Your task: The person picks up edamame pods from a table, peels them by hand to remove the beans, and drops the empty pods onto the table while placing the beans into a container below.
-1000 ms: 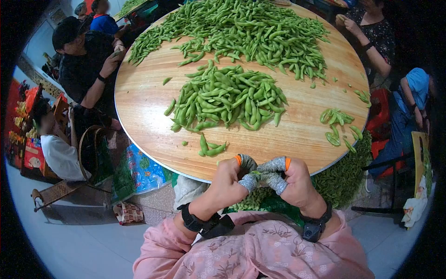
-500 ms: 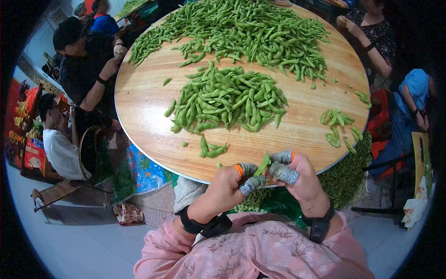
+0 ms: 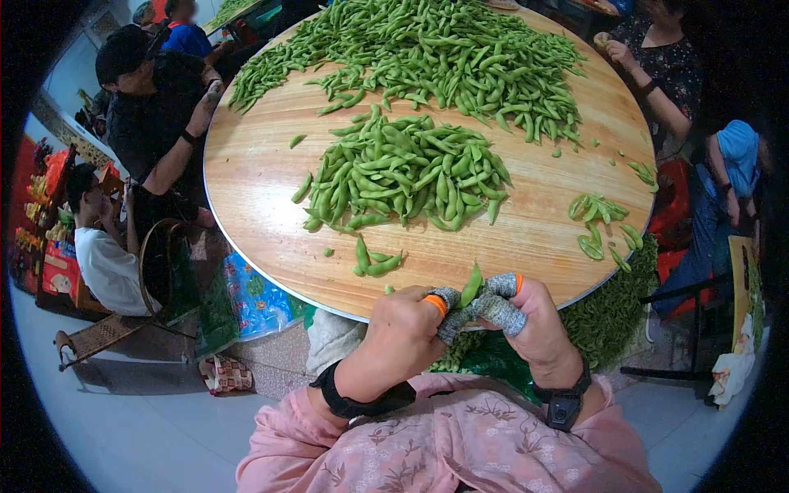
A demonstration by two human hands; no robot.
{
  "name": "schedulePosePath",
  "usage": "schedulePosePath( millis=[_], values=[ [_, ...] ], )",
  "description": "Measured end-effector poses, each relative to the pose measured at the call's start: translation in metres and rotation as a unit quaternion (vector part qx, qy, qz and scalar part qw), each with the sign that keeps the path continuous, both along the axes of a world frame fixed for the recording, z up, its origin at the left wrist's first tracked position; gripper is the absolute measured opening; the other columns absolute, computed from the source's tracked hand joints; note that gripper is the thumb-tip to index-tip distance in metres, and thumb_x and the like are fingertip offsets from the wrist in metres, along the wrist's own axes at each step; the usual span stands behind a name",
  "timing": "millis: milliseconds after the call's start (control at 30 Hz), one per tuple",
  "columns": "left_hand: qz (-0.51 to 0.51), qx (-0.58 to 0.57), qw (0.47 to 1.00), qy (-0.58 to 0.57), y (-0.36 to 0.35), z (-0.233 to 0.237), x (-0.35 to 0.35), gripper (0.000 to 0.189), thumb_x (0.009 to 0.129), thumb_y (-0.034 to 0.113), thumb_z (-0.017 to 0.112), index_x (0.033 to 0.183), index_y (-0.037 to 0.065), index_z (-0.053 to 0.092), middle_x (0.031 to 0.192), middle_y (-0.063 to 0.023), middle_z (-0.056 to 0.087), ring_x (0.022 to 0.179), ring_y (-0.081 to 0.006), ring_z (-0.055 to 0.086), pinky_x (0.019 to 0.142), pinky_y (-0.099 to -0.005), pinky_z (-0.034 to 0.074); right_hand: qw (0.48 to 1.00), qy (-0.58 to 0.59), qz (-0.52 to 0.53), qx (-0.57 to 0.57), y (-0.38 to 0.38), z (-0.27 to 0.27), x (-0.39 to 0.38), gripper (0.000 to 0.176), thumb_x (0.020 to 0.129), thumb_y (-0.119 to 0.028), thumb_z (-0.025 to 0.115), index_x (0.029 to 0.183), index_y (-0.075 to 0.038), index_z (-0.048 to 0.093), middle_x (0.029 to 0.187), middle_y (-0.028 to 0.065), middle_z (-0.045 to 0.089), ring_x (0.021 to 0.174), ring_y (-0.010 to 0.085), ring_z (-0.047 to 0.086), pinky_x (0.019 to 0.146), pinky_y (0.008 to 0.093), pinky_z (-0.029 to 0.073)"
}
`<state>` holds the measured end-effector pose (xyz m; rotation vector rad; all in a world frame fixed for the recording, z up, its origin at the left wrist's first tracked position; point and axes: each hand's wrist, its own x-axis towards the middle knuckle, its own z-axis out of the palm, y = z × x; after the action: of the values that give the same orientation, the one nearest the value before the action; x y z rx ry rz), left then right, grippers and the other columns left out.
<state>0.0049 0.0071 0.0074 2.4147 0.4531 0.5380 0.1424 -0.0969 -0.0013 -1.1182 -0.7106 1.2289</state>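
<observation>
A green pod point(image 3: 472, 284) stands up between the fingertips of my two hands at the near edge of the round wooden table point(image 3: 271, 205). My left hand point(image 3: 408, 322) and my right hand point(image 3: 530, 316) both pinch its lower end, wearing grey knitted finger covers with orange bands. Beyond them lies a small heap of pods point(image 3: 403, 177), with a few loose pods point(image 3: 376, 261) on its near side. A much larger pod heap point(image 3: 460, 57) covers the far part of the table. Several opened-looking pods point(image 3: 596, 209) lie at the right.
People sit around: one in black point(image 3: 156, 123) at the left, one in white point(image 3: 111, 259), one in dark patterned clothes point(image 3: 666, 74) at the right. Below the table's right edge is a green pile point(image 3: 612, 320); a blue plastic bag point(image 3: 255, 300) lies at the left.
The pod between my hands has turned more upright. My left hand has rolled inward and moved slightly right, closer to my right hand. At the left, the person in black has shifted their hands.
</observation>
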Motion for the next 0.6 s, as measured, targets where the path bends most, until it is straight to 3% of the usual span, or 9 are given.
schedulePosePath(
  millis=[333, 600],
  values=[
    [0.002, 0.036, 0.999, 0.013, -0.002, 0.007, 0.003, 0.023, 0.052, 0.004, 0.062, 0.074, 0.002, 0.055, 0.057, -0.012, 0.049, 0.054, -0.0306, 0.05, 0.047, -0.036, 0.04, 0.999, -0.035, -0.007, 0.012, -0.005, 0.007, 0.001, 0.006, 0.079, -0.001, 0.048, 0.083, 0.001, 0.052, 0.076, 0.0012, 0.055, 0.072, 0.0076, 0.051, 0.065, 0.0212, 0.043],
    [-0.011, 0.059, 0.996, 0.064, -0.006, 0.01, 0.003, 0.026, 0.048, 0.004, 0.061, 0.073, 0.002, 0.053, 0.065, -0.0149, 0.05, 0.059, -0.0329, 0.051, 0.05, -0.0373, 0.043, 0.996, -0.078, -0.021, -0.023, -0.001, 0.003, 0.0, 0.006, 0.079, -0.003, 0.049, 0.081, 0.002, 0.052, 0.073, 0.0009, 0.054, 0.067, 0.0075, 0.051, 0.062, 0.0216, 0.043]
  ],
)
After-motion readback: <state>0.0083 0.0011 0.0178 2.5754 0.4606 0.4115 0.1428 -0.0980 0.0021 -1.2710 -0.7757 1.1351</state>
